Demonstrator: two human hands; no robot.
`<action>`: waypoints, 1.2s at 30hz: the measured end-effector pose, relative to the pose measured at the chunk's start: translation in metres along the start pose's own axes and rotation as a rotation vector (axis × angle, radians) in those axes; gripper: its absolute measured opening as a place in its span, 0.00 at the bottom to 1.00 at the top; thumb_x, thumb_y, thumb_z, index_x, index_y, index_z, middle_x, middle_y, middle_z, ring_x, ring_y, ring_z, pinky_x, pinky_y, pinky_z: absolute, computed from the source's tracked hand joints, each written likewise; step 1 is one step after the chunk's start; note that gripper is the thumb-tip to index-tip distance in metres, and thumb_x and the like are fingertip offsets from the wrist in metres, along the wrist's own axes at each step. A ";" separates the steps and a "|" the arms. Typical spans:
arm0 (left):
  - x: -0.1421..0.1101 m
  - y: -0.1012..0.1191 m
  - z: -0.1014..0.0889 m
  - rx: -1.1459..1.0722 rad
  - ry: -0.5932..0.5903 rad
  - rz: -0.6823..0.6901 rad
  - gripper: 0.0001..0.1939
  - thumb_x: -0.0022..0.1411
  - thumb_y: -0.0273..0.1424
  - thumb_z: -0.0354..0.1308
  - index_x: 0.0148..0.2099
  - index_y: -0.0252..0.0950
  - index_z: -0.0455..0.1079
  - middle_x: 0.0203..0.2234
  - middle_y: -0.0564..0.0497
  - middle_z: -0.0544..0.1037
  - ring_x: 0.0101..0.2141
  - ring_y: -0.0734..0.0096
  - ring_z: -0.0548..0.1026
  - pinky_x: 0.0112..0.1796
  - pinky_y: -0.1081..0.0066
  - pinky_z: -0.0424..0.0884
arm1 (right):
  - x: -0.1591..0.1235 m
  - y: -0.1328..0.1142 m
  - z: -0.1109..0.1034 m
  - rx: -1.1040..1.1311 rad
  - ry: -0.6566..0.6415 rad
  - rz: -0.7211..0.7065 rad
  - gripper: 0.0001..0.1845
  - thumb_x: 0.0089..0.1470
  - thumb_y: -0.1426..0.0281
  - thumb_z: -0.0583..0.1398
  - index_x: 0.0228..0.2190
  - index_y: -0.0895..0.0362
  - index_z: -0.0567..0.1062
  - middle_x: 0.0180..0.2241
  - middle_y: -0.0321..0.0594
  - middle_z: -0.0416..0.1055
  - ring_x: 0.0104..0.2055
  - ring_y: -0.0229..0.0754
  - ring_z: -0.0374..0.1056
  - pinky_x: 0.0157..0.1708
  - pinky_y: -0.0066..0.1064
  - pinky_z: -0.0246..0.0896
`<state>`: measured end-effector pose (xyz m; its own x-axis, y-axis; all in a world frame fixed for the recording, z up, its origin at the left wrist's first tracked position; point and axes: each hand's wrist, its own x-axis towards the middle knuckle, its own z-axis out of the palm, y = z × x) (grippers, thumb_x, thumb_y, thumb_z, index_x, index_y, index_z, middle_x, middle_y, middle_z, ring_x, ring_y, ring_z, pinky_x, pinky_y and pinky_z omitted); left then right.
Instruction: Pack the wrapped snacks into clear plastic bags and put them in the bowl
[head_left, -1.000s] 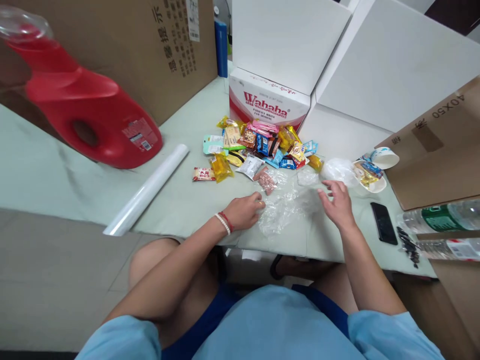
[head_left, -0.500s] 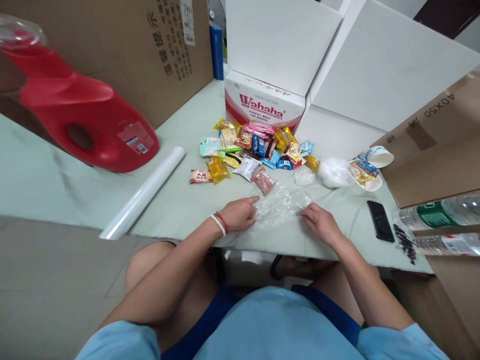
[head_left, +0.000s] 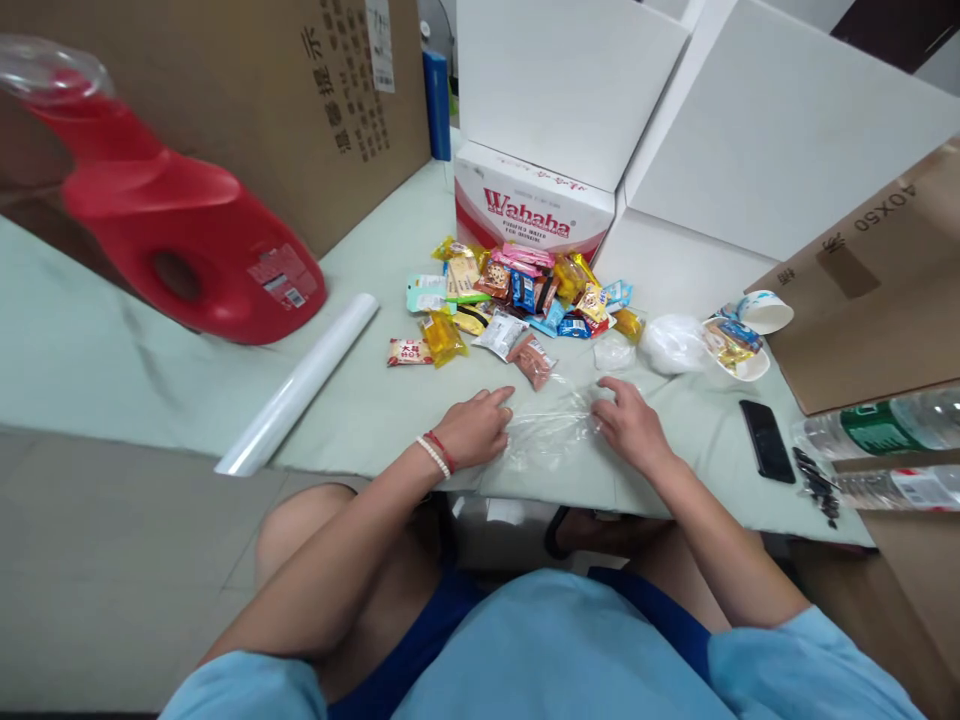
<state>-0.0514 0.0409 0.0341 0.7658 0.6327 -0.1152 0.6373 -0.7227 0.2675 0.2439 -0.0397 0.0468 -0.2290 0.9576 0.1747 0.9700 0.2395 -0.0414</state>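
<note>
A crinkled clear plastic bag (head_left: pixel 551 430) lies on the table between my hands. My left hand (head_left: pixel 476 427), with a red cord and a white bead bracelet at its wrist, grips the bag's left side with its fingers curled and the index finger stretched forward. On the other side, my right hand (head_left: pixel 630 422) is closed on the bag's right edge, its index finger also extended. A pinkish-brown snack packet (head_left: pixel 533 361) touches the bag's far edge. Behind it is a heap of wrapped snacks (head_left: pixel 523 290), with a silver packet (head_left: pixel 501 334) at its front.
A red jug (head_left: pixel 202 240) and a white roll (head_left: pixel 300 385) are on the left. At the right are a bunched white plastic bag (head_left: pixel 673 344), a paper cup of snacks (head_left: pixel 739 358), a phone (head_left: pixel 767 441) and bottles (head_left: pixel 892 427). A Wahaha box (head_left: pixel 532 205) stands behind.
My right hand has moved slightly left and its index finger has lifted forward. The clear bag is drawn into folds between my hands. The whole view has shifted a little.
</note>
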 end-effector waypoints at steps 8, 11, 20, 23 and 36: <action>-0.005 0.014 0.016 -0.013 0.220 -0.055 0.10 0.62 0.26 0.57 0.43 0.35 0.78 0.68 0.38 0.64 0.60 0.46 0.68 0.52 0.50 0.73 | -0.108 0.003 0.027 0.068 0.254 0.072 0.16 0.65 0.74 0.55 0.46 0.53 0.80 0.61 0.49 0.63 0.43 0.45 0.66 0.42 0.39 0.71; 0.001 0.023 0.019 -0.020 0.379 0.167 0.19 0.63 0.20 0.53 0.53 0.39 0.75 0.68 0.41 0.65 0.67 0.50 0.60 0.64 0.43 0.57 | -0.101 -0.001 0.035 0.133 0.274 0.090 0.16 0.65 0.73 0.55 0.46 0.53 0.81 0.60 0.49 0.63 0.39 0.43 0.64 0.41 0.39 0.71; 0.031 0.050 0.019 -0.101 0.129 0.074 0.13 0.72 0.33 0.48 0.44 0.38 0.74 0.42 0.46 0.79 0.37 0.62 0.79 0.36 0.65 0.71 | -0.063 -0.005 0.027 0.233 0.291 0.022 0.19 0.65 0.74 0.54 0.50 0.48 0.81 0.62 0.46 0.63 0.39 0.42 0.65 0.45 0.42 0.71; 0.045 0.059 0.027 -0.152 0.252 -0.222 0.18 0.73 0.43 0.48 0.52 0.38 0.72 0.48 0.43 0.76 0.39 0.61 0.78 0.35 0.65 0.70 | -0.072 -0.006 0.028 0.251 0.305 0.007 0.22 0.65 0.75 0.54 0.53 0.47 0.79 0.64 0.45 0.62 0.40 0.42 0.67 0.46 0.43 0.72; 0.052 0.038 0.046 -0.671 0.700 -0.371 0.08 0.70 0.34 0.50 0.37 0.40 0.63 0.30 0.53 0.72 0.33 0.68 0.73 0.39 0.69 0.69 | -0.134 -0.019 0.033 0.130 0.293 0.095 0.21 0.65 0.76 0.55 0.54 0.48 0.78 0.58 0.49 0.68 0.44 0.45 0.69 0.40 0.37 0.73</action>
<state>0.0169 0.0336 -0.0055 0.1734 0.9589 0.2248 0.4798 -0.2816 0.8310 0.2536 -0.1671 -0.0080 -0.0870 0.8942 0.4392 0.9630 0.1884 -0.1928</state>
